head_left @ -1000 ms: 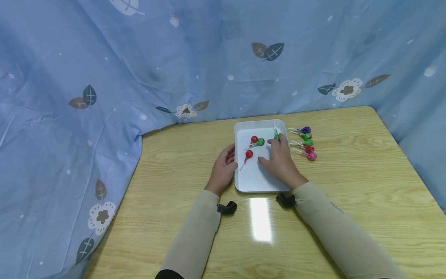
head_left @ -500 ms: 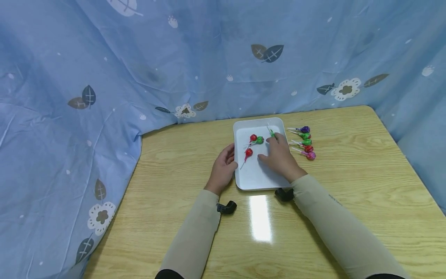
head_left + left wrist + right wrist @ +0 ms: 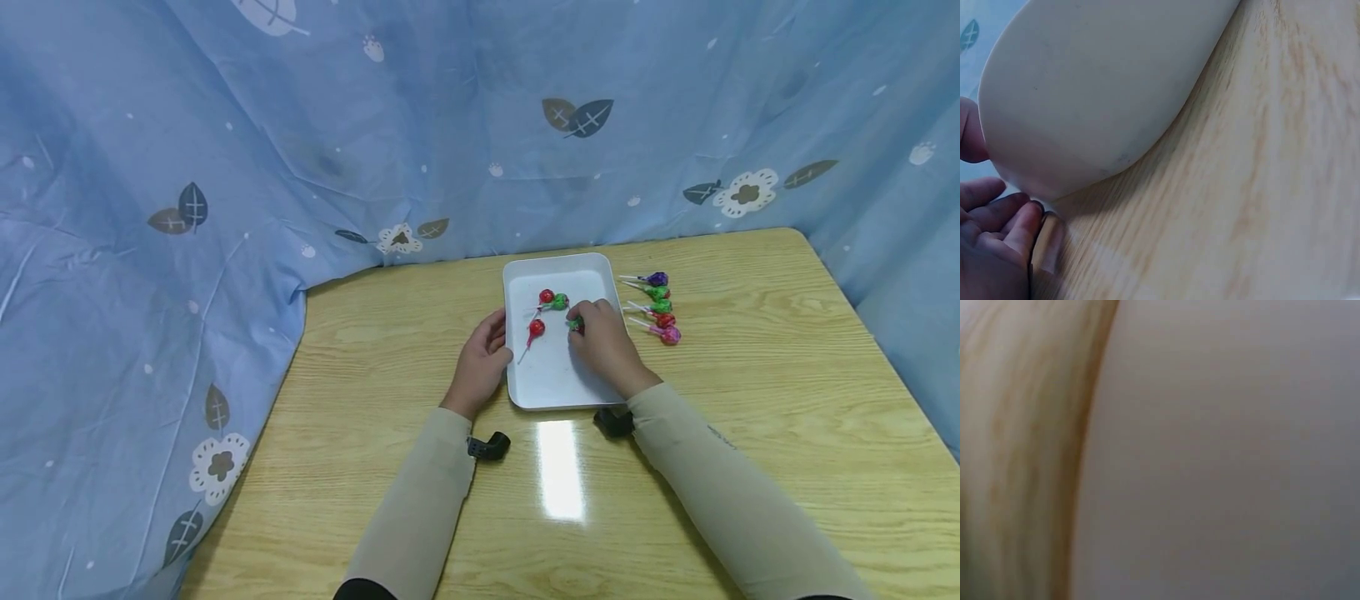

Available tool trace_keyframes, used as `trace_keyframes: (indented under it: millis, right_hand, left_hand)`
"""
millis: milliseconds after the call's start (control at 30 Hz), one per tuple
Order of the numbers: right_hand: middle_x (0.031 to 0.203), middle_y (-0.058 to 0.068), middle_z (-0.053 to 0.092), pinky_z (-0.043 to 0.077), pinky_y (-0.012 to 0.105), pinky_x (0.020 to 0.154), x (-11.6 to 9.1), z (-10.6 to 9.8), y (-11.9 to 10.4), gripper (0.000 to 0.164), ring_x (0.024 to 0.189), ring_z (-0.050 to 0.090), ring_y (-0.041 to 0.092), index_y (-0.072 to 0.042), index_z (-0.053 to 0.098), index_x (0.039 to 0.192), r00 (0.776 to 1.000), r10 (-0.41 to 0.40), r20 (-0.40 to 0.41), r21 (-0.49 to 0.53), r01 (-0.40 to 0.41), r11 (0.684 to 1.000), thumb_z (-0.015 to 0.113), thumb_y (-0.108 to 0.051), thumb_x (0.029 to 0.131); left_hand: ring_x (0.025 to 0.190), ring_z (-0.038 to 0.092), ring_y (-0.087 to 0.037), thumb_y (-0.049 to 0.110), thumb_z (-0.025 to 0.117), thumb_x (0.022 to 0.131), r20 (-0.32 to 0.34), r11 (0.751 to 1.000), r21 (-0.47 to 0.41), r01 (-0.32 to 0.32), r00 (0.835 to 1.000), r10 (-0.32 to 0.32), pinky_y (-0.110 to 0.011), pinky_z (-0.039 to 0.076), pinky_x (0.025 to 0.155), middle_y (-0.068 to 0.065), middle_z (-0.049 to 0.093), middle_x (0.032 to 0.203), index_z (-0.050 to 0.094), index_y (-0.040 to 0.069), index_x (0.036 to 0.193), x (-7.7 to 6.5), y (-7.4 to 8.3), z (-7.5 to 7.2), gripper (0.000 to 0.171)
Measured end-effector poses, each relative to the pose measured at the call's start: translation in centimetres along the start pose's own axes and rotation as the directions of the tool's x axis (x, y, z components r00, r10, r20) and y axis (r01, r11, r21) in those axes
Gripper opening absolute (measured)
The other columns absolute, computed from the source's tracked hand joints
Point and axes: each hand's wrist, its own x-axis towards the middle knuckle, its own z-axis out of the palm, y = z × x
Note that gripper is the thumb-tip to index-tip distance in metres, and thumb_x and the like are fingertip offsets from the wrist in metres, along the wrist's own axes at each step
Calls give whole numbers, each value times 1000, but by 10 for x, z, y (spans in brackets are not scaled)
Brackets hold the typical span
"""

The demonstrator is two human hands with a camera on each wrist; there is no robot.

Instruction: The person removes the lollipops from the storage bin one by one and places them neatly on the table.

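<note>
A white tray (image 3: 551, 383) lies on the wooden table. My left hand (image 3: 480, 358) holds its left side, the thumb at the rim and the fingers against the outer wall; the left wrist view shows this hand (image 3: 997, 237) beside the tray wall (image 3: 1097, 94). Inside the tray my right hand (image 3: 603, 346) pinches a green lollipop (image 3: 574, 324), mostly hidden by the fingers. Left of it in the tray lie a green lollipop (image 3: 560, 302), a red one (image 3: 547, 297) and another red one (image 3: 536, 328). The right wrist view is blurred and shows no hand.
Right of the tray, several lollipops lie in a column on the table: a purple one (image 3: 657, 279), green ones, a red one (image 3: 664, 320) and a pink one (image 3: 670, 335). A blue patterned curtain (image 3: 480, 125) hangs behind the table and along its left side.
My right hand has drawn the green lollipop from the tray's far right corner toward the middle, and its fingers have closed in on it. The tray shifted slightly at first. My left hand stays put.
</note>
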Motion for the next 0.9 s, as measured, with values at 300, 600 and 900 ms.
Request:
trace_keyframes:
  millis: [300, 600, 900]
  right_hand:
    - [126, 24, 61, 53, 51, 92, -3, -7, 3, 30, 105, 60, 36, 6, 62, 129, 1000, -5, 2, 256, 4, 967, 68, 0, 100]
    - [127, 20, 60, 54, 39, 79, -17, -19, 1, 26, 101, 61, 31, 2, 67, 127, 1000, -20, -11, 392, 23, 920, 71, -2, 102]
    - [125, 19, 56, 52, 45, 85, -22, -32, 1, 20, 108, 60, 34, 0, 71, 123, 999, -4, -39, 413, 20, 911, 68, -2, 104]
  left_hand:
    - [140, 56, -19, -3, 54, 99, -1, 1000, -2, -1, 1000, 1, -33, 48, 114, -7, 55, 158, 45, 9, 166, 0, 1, 0, 69]
    - [141, 55, -17, -2, 53, 99, 1, 1000, 8, -3, 1000, 3, -32, 47, 114, -6, 54, 159, 44, 9, 166, 0, 1, 1, 69]
    - [140, 56, -17, -2, 53, 99, -3, 1000, 11, 2, 1000, -2, -31, 47, 114, -5, 54, 159, 44, 8, 167, 0, 0, 1, 69]
